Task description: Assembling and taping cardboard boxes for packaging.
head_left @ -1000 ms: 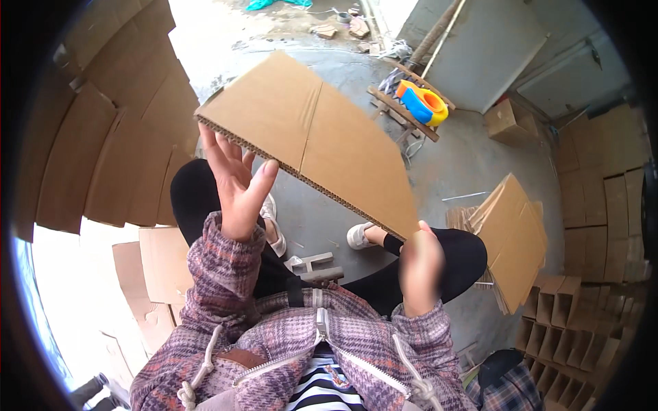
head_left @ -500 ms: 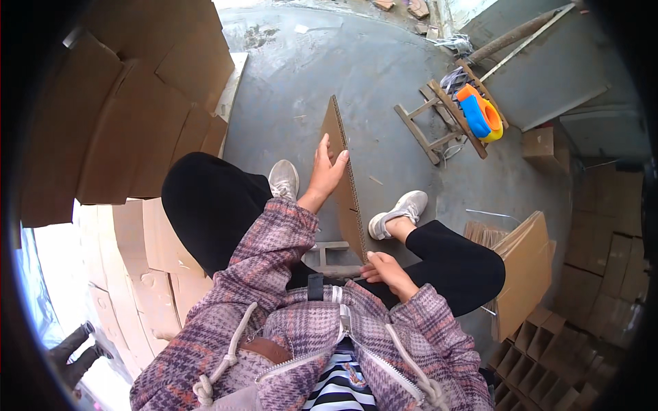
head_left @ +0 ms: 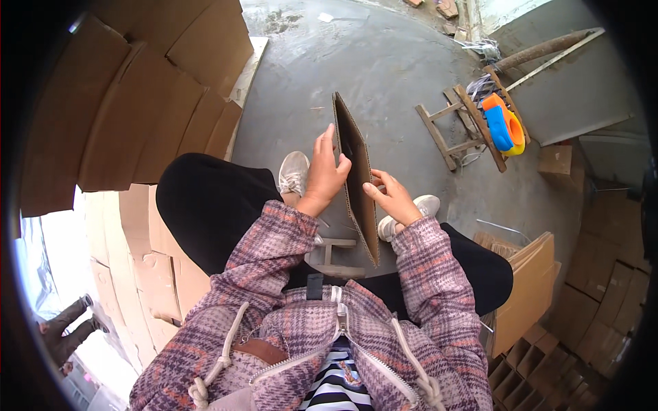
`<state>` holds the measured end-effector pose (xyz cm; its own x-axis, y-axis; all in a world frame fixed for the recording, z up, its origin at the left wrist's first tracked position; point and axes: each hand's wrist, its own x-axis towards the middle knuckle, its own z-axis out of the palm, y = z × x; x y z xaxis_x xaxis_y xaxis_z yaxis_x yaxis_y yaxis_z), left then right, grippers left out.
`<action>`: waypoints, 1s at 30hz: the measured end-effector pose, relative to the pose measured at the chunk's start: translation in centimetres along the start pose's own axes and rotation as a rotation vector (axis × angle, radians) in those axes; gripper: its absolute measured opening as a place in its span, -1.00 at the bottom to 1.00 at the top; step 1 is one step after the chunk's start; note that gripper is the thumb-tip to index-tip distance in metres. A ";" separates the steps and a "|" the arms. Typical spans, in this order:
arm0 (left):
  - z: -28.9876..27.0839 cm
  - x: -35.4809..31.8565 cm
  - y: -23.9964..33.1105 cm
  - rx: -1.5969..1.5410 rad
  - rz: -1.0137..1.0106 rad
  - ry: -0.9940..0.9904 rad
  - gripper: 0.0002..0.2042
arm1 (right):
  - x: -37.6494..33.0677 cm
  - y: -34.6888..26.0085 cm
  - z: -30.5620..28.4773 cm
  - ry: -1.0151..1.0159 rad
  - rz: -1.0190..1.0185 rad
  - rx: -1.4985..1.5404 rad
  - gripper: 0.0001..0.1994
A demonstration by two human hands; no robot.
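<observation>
A flattened brown cardboard box (head_left: 358, 175) stands on edge between my knees, parted into a narrow gap with its darker inside showing. My left hand (head_left: 325, 172) holds its left wall, the thumb bent over the top edge and the fingers along the outer face. At the right wall, my right hand (head_left: 396, 198) grips the edge, its thumb on the near side and the fingers reaching over. The fingertips of both hands are partly hidden by the cardboard. Below the box, between my legs, shows a small wooden frame (head_left: 332, 255).
Tall stacks of cardboard (head_left: 137, 116) rise at the left. A wooden stool (head_left: 473, 123) at the right carries orange, blue and yellow ring-shaped things (head_left: 504, 125). Flat cardboard sheets (head_left: 524, 294) lean beside my right knee, near cardboard dividers (head_left: 538, 363). Another person's legs (head_left: 68, 329) show at lower left.
The cardboard has gone from a flat sheet to slightly parted walls. My right hand has moved up from its near corner to its right edge. The view has shifted slightly.
</observation>
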<state>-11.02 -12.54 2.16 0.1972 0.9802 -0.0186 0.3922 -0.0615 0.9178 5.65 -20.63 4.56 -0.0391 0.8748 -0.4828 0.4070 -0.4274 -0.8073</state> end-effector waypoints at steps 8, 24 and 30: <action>-0.1 1.2 -0.2 0.267 -0.062 -0.042 -0.18 | 3.5 -2.8 -3.0 0.501 -0.114 -0.744 -0.81; -2.1 8.1 -0.1 0.785 0.048 0.213 -0.21 | 11.2 -5.3 -7.2 0.281 -0.459 -1.006 -0.89; -1.8 10.9 -1.6 0.997 0.270 0.101 -0.92 | 9.7 -2.8 -7.5 0.394 -0.539 -0.823 -0.78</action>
<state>-11.13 -1.41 1.16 0.3304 0.9192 0.2145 0.9207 -0.3638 0.1410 11.01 -9.25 4.76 -0.1595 0.9781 0.1336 0.9225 0.1958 -0.3325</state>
